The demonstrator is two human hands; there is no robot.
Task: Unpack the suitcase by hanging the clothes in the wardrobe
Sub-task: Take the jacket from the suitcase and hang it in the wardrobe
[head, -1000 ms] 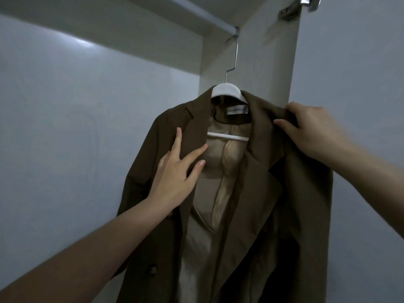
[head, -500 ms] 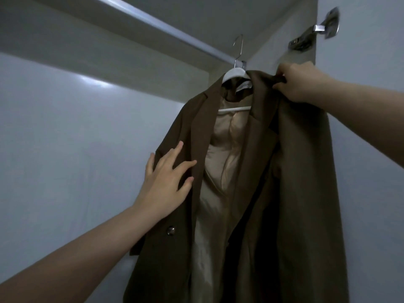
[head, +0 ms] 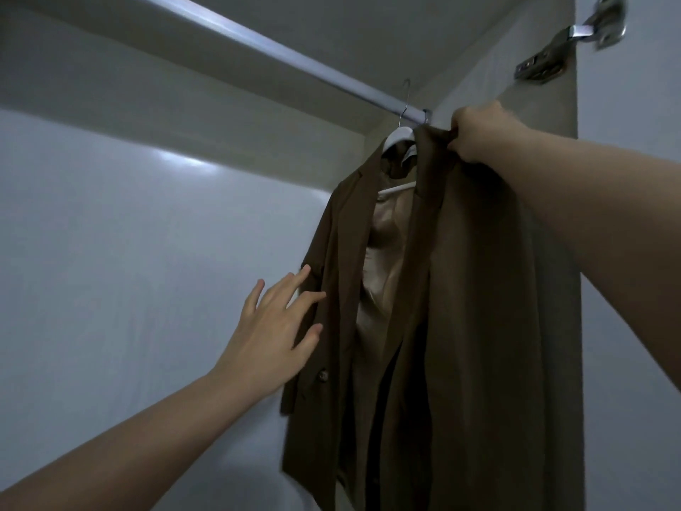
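Observation:
A brown coat (head: 475,307) with a beige lining hangs on a white hanger (head: 400,135). The hanger's metal hook sits at the right end of the wardrobe's silver rail (head: 280,55). My right hand (head: 479,132) grips the coat's right shoulder just under the rail. My left hand (head: 276,326) has its fingers spread and straight, and its fingertips touch the coat's left front edge near the sleeve. A brown button (head: 323,375) shows low on the coat's left front.
The wardrobe's pale back wall (head: 129,271) fills the left. Its side panel (head: 545,105) stands right behind the coat. The open door (head: 634,178) with a metal hinge (head: 575,38) is at the far right. A shelf board (head: 184,105) runs above the rail.
The coat and hanger have risen toward the rail and moved right; my right hand went up with the shoulder. My left hand slid from the lapel out to the coat's left edge.

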